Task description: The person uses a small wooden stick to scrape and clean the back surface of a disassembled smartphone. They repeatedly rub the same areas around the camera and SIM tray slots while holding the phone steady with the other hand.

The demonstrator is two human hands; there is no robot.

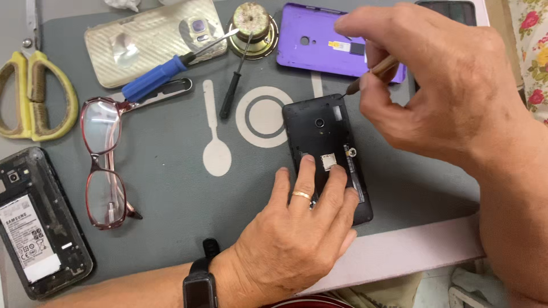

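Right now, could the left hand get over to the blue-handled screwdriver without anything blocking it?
Probably yes. The left hand is pressing down on the black phone, and the grey mat between it and the blue-handled screwdriver is bare apart from the glasses off to the side.

Purple cover (pixel 319 43); black phone (pixel 319 134); yellow scissors (pixel 34 97)

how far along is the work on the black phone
Done: the purple back cover is off and lies apart from the black phone. In hand: the left hand presses the phone down while the right hand sets a small screwdriver at its top corner. Left: the inner frame looks still in place.
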